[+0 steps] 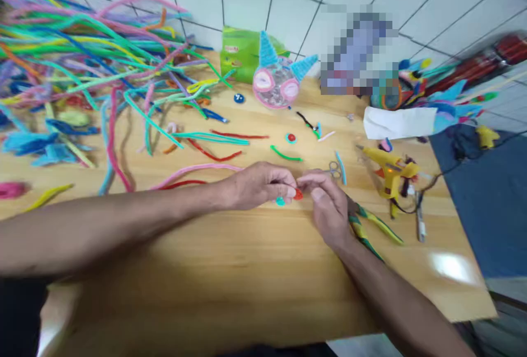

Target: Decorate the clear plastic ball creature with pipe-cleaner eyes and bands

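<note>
At the middle of the head view, my left hand (263,185) pinches a small coiled red pipe cleaner (298,194) between thumb and fingertips. A little teal disc-like piece (280,201) shows just below those fingers; whether it is joined to the red one I cannot tell. My right hand (329,203) has its fingers curled, with the index fingertip meeting the left fingertips beside the red coil. Whatever lies between its finger and thumb is hidden. Pliers with yellow-green handles (381,225) lie by my right wrist, and small scissors (334,169) lie behind that hand.
Many colourful pipe cleaners (82,44) are heaped at the left. A round pink-grey figure with blue horns (276,85) stands before a green packet (236,52). A red-and-teal disc (291,138) lies mid-table. At right are a yellow glue gun (389,170) and a pen (420,219).
</note>
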### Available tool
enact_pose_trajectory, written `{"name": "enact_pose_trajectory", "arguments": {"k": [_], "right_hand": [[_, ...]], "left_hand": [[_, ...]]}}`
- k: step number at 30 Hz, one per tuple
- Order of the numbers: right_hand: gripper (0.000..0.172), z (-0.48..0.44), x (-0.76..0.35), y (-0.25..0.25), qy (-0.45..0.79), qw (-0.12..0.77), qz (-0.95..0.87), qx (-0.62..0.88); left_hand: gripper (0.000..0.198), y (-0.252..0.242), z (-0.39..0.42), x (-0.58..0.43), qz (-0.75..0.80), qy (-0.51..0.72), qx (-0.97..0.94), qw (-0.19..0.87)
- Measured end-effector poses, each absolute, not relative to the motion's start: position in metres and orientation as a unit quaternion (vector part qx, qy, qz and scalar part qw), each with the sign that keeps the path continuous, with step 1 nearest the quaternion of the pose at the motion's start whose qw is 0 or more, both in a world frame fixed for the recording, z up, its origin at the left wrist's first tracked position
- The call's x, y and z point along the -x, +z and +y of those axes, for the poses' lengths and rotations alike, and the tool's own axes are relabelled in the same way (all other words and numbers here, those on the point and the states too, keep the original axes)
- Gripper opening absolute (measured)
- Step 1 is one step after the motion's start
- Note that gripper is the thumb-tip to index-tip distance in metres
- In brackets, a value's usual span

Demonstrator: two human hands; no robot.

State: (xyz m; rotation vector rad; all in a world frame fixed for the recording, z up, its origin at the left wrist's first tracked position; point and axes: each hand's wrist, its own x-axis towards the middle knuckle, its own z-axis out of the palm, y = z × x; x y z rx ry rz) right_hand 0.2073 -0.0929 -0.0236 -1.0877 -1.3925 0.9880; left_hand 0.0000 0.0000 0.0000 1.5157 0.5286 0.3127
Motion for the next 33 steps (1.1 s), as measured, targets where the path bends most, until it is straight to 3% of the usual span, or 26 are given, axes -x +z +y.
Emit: {"name": "enact_pose_trajectory", "arguments": {"k": [11, 24, 33], "right_hand": [[0.013, -0.092, -0.203, -0.015, 0.374, 0.525, -0.579, 0.499], [0.021, -0.093, -0.201, -0.013, 0.389, 0.511, -0.547, 0.537], [0.009, -0.090, -0.198, -0.015, 0.403, 0.540, -0.511, 0.534]], "left_hand": [[0.023, -0.002, -0.003, 0.002, 0.239, 0.161, -0.672, 0.682], [0.024, -0.001, -0.003, 0.004, 0.239, 0.163, -0.682, 0.672], [0.024, 0.003, -0.003, 0.003, 0.250, 0.163, -0.681, 0.668]]}}
